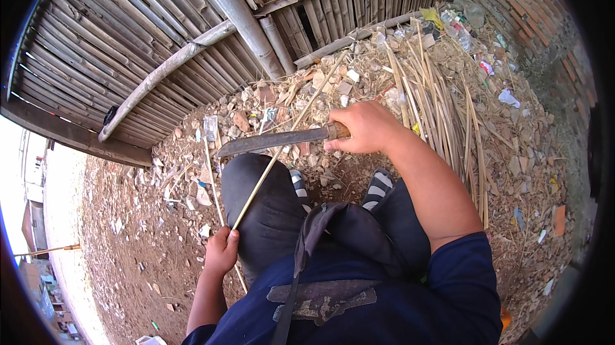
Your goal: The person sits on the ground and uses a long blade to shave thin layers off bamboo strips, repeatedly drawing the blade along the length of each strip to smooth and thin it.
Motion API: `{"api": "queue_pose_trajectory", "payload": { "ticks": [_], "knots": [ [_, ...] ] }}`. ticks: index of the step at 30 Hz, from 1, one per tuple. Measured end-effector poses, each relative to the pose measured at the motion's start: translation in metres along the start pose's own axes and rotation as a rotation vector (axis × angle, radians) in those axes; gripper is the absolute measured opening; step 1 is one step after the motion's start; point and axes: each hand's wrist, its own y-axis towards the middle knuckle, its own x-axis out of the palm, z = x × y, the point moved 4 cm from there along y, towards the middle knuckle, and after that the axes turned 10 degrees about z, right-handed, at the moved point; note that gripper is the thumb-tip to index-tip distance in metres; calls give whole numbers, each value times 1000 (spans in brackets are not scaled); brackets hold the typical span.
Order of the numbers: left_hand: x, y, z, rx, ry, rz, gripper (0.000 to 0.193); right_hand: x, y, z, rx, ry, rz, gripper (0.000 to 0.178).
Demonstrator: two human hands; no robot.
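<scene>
My right hand (364,128) grips the wooden handle of a long dark knife (272,141), whose blade points left above my raised knee (259,185). My left hand (221,250) pinches the near end of a thin pale bamboo strip (291,124). The strip runs up and to the right, over my knee and under the blade, toward the fence. Below the blade my two striped sandals (379,186) rest on the dirt.
A bamboo fence (166,31) with round poles stands ahead. A pile of split bamboo strips (442,95) lies on the ground at the right, by a brick wall (532,5). Stones, rubble and scraps of litter cover the dirt all around.
</scene>
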Motion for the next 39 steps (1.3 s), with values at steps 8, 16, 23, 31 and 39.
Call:
{"api": "queue_pose_trajectory", "payload": {
  "ticks": [8,16,23,31,39],
  "knots": [
    [2,9,0,41,37,-4,51,14,6,-4,24,-36,-18,43],
    [6,9,-9,137,40,63,49,13,18,77,511,333,169,23],
    [-3,2,-18,37,-10,-85,52,4,8,2,146,-56,-125,26],
    [-4,-6,-57,-220,-272,-418,60,9,2,17,180,38,-145,32],
    [4,-2,-52,-129,-170,-304,61,30,15,68,382,186,11,35]
  ]
}}
